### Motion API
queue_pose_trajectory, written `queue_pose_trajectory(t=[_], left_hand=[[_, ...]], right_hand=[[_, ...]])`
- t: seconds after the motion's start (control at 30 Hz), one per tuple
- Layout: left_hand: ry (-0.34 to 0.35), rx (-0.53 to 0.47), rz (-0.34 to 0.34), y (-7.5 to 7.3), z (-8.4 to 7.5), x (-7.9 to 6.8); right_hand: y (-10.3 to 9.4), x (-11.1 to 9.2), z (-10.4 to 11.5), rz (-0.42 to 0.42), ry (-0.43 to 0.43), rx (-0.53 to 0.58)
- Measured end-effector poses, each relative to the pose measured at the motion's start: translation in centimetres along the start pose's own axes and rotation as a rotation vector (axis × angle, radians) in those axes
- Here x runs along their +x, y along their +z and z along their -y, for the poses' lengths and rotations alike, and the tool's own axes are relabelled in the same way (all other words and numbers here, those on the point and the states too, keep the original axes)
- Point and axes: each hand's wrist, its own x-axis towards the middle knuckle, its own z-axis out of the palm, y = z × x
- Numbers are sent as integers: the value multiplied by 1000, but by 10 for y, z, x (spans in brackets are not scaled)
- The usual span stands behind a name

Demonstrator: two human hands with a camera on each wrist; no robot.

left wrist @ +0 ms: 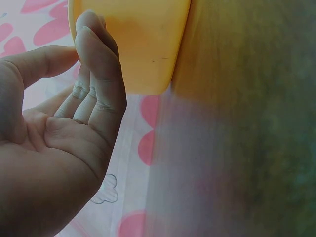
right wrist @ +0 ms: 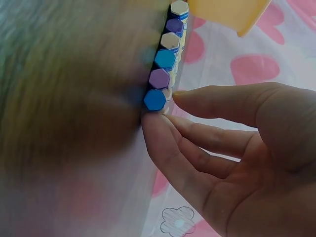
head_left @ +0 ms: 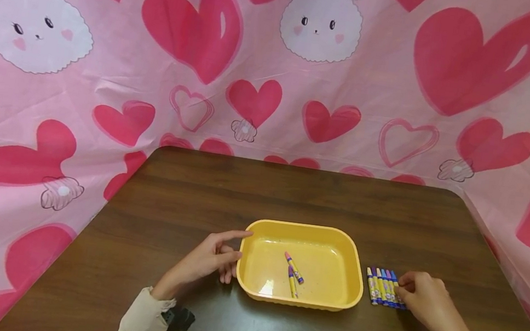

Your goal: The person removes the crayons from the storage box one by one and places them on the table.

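A yellow plastic tray (head_left: pixel 334 246) stands on the table with two crayons inside, a pink-tipped one (head_left: pixel 294 268) and a purple-tipped one (head_left: pixel 292 284). My left hand (head_left: pixel 206 257) is at its left side, the index finger stretched over the rim and the thumb against the edge. The other fingers bend down outside the wall. To the right of the tray, several yellow-wrapped crayons (head_left: pixel 381 287) lie side by side in a row. My right hand (head_left: pixel 427 301) pinches the blue crayon (right wrist: pixel 154 100) at the row's right end between thumb and fingertips.
The dark wooden table (head_left: pixel 222 188) has rounded far corners. Pink cloth (head_left: pixel 269 50) printed with hearts and rabbits hangs behind it and along both sides. A dark strap (head_left: pixel 177 317) is worn at the left sleeve cuff.
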Motion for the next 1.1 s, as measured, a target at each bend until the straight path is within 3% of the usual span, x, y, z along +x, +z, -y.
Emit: queue_pose_trajectory(t=[0.53, 1.1], left_hand=[[-4, 0, -1, 0, 1, 0], [11, -2, 2, 0, 0, -1]], right_hand=[[-11, -4, 12, -93, -73, -12], [-22, -9, 56, -230, -205, -15]])
